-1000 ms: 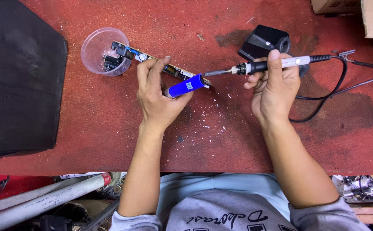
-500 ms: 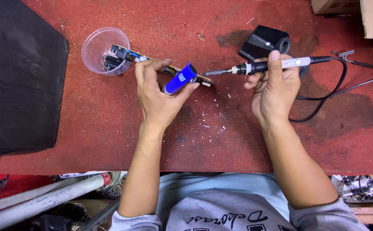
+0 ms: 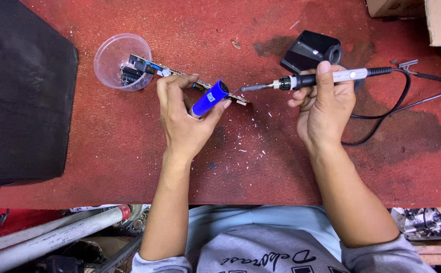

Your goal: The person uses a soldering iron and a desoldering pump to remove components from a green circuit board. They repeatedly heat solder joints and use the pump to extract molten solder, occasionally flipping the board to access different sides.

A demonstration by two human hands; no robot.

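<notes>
My left hand [image 3: 185,116] grips a blue cylindrical tool [image 3: 209,97], tilted up to the right, and presses down on a long narrow circuit board [image 3: 180,76] lying on the red table [image 3: 261,162]. The board's far end rests over a clear plastic cup [image 3: 122,60]. My right hand [image 3: 325,103] holds a soldering iron [image 3: 311,80] level, its metal tip pointing left and nearly touching the board's right end beside the blue tool.
A black soldering iron stand [image 3: 311,50] sits behind my right hand, with black cables [image 3: 407,96] trailing right. A large black mat [image 3: 20,96] covers the table's left side. Cardboard boxes [image 3: 432,17] stand at the top right. White flecks litter the table.
My left hand has turned the blue tool from lying flat toward the iron to tilted more upright. The soldering iron tip stays near the board's right end.
</notes>
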